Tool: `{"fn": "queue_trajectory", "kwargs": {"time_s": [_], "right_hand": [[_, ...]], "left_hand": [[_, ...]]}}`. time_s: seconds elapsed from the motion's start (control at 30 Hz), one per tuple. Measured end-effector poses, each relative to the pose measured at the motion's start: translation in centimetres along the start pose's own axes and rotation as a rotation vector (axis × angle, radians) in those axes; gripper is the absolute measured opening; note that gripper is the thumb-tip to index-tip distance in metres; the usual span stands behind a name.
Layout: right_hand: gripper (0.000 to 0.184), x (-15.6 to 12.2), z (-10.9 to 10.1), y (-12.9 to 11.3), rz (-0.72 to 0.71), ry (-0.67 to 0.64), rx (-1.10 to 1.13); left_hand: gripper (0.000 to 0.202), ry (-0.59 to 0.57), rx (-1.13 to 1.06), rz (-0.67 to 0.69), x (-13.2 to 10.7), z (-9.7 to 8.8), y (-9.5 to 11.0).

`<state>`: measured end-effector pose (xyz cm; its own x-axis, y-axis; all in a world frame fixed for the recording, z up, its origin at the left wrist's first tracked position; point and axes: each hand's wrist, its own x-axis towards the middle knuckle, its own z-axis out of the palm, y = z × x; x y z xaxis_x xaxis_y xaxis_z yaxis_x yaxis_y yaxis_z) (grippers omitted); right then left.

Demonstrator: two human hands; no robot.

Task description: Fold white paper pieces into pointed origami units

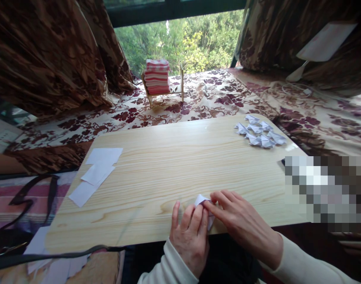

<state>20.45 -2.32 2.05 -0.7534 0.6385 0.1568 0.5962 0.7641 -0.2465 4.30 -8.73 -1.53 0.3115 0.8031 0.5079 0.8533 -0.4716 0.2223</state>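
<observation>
Near the table's front edge a small piece of folded white paper (200,199) lies under my fingers, its pointed top showing and much of the rest covered. My left hand (189,234) holds it down from the left, fingertips pressed on it and the little finger raised apart. From the right, my right hand (241,217) reaches across with its index finger on the paper and the other fingers bent; its thumb is hidden. Several folded white paper pieces (254,139) are grouped at the table's far right corner. At the left lie flat white paper sheets (94,173), partly overlapping.
The light wooden table (168,157) stands before a floral-covered ledge (216,94). On the ledge are a small rack with striped folded cloths (157,77) and a white lamp (325,41). A bag strap (50,197) and more paper (38,241) lie beyond the table's left side.
</observation>
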Motion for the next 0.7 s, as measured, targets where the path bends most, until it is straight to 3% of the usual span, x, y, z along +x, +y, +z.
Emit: {"fn": "queue_trajectory", "kwargs": {"time_s": [0.2, 0.47, 0.7], "right_hand": [[0.023, 0.6, -0.2, -0.5, 0.055, -0.053, -0.062], [0.022, 1.5, -1.1, -0.8, 0.016, -0.106, -0.079], [0.023, 1.2, -0.5, -1.5, 0.038, -0.085, -0.028]], "left_hand": [[0.032, 0.016, 0.010, 0.003, 0.1, 0.4, 0.1], [0.027, 0.074, 0.001, 0.014, -0.5, 0.2, -0.2], [0.028, 0.068, 0.006, 0.025, -1.1, -0.1, -0.4]]}}
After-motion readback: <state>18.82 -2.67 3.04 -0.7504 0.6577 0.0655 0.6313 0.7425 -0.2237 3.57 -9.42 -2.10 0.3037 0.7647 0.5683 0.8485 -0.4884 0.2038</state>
